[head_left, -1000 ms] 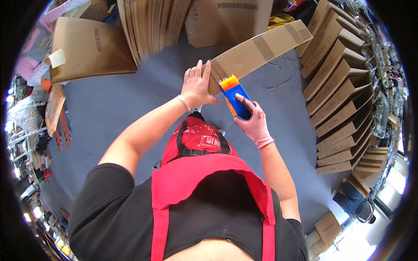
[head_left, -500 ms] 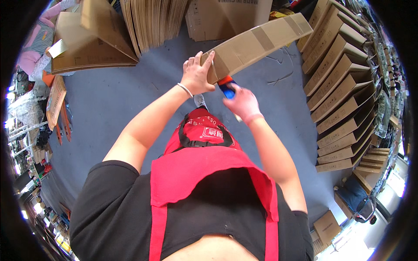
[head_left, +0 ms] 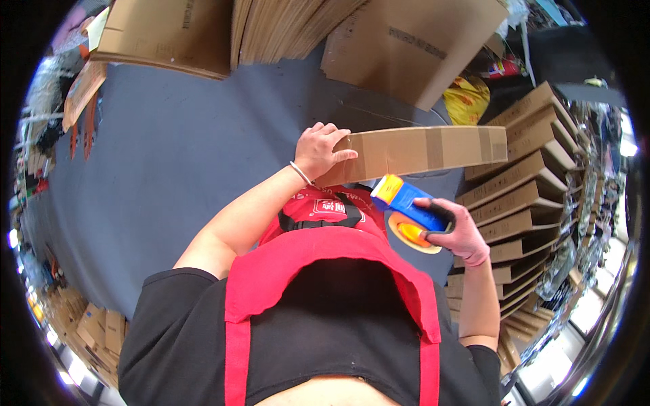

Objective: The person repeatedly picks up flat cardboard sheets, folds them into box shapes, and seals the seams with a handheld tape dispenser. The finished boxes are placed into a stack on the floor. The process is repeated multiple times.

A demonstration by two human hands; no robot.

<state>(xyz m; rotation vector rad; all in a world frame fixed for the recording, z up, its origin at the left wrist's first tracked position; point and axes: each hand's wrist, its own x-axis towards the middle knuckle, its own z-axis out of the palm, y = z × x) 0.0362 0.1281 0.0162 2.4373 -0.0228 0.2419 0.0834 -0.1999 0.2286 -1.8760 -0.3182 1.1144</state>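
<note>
My left hand (head_left: 321, 153) grips the left end of a long, shallow cardboard box (head_left: 398, 150), its fingers over the top edge and its thumb along the side. Strips of brown tape cross the box near both ends and partway along. My right hand (head_left: 463, 232), in a pinkish glove with dark patches, is closed around the handle of a blue and orange tape dispenser (head_left: 414, 205). A tape roll (head_left: 408, 233) shows at the dispenser's lower side. The dispenser's front is just below the near side of the box; whether they touch I cannot tell.
Open cardboard boxes (head_left: 518, 183) stand in a row on the right. At the far side are a stack of flattened cardboard (head_left: 288, 30) and large cardboard sheets (head_left: 406, 47). A yellow bag (head_left: 467, 100) lies beyond the box. Grey floor (head_left: 183, 149) spreads to the left.
The box has come nearer and turned until almost level across the view. My right hand and the dispenser have moved right and nearer, away from the left hand. The whole view has shifted.
</note>
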